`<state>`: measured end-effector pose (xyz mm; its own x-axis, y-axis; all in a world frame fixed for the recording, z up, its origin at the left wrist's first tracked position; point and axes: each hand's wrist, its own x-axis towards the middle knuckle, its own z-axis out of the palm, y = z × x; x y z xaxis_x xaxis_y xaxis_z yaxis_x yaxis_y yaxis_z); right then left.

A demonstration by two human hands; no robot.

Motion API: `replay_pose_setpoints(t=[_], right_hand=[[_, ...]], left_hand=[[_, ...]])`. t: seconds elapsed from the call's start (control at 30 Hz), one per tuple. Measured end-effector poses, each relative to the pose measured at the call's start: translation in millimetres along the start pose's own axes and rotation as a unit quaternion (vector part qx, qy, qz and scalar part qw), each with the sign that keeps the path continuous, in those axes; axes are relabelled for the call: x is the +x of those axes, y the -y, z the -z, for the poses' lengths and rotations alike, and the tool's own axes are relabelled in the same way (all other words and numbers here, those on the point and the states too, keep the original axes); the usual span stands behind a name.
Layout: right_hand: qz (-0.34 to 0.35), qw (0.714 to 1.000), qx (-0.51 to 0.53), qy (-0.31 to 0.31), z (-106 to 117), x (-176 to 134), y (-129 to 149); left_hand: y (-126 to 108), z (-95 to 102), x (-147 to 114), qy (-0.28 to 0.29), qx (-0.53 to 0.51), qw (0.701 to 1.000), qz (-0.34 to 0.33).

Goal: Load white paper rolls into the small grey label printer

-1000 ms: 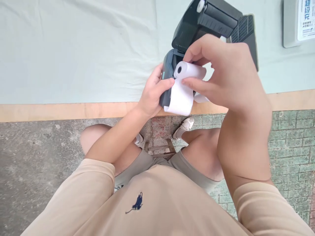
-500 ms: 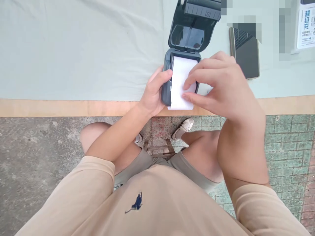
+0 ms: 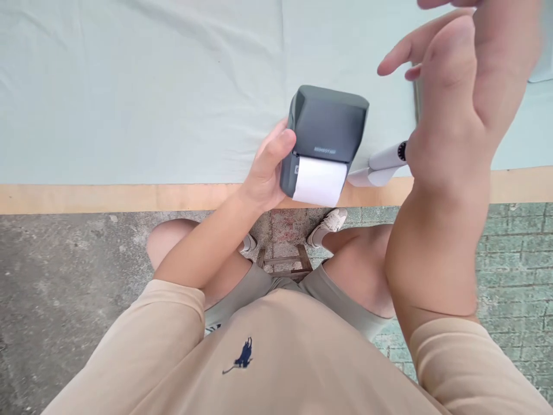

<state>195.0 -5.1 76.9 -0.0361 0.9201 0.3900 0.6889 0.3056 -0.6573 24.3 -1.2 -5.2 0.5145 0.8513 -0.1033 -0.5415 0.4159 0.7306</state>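
Observation:
A dark grey label printer (image 3: 330, 124) rests in my left hand (image 3: 268, 167), whose thumb wraps over its left side near the table's front edge. Its lid is down, and a white paper strip (image 3: 320, 180) hangs out of the front slot. Raised over the right part of the table, my right hand (image 3: 470, 75) has its fingers apart with nothing in them. Below that hand lies a white roll of paper (image 3: 386, 157) with a dark-ringed core end, partly covered by the wrist.
A pale cloth (image 3: 151, 92) covers the table, with a wooden front edge (image 3: 108, 199). Behind my right hand, a dark flat device (image 3: 416, 98) is mostly hidden. A pale object (image 3: 542, 66) sits at the far right. A wooden stool (image 3: 285, 262) shows between my legs.
The printer's lid has swung from open to closed over the paper. My right hand has left the paper strip and moved up and right. The white roll has come into view.

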Motion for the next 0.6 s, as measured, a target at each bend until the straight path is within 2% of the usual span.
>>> replay_pose_setpoints(t=[0.13, 0.2, 0.23, 0.4, 0.6], right_hand=[[0.025, 0.983, -0.029, 0.177, 6.2, 4.6, -3.4], [0.0, 0.965, -0.06, 0.255, 6.8, 6.9, -4.6], [-0.019, 0.96, -0.07, 0.271, 6.2, 7.7, -4.5], [-0.08, 0.951, -0.094, 0.283, -0.6, 8.0, 1.4], [-0.068, 0.949, -0.122, 0.282, -3.6, 6.5, -1.3]], left_hand=[[-1.6, -2.1, 0.0, -0.019, 0.01, 1.0, 0.014], [-1.8, -2.0, -0.4, -0.022, -0.002, 1.0, 0.018], [-1.7, -1.7, -0.6, -0.018, -0.009, 1.0, 0.018], [-1.2, -0.2, -1.6, -0.024, -0.01, 0.999, 0.019], [-4.9, -4.6, -1.8, -0.052, -0.027, 0.998, 0.028]])
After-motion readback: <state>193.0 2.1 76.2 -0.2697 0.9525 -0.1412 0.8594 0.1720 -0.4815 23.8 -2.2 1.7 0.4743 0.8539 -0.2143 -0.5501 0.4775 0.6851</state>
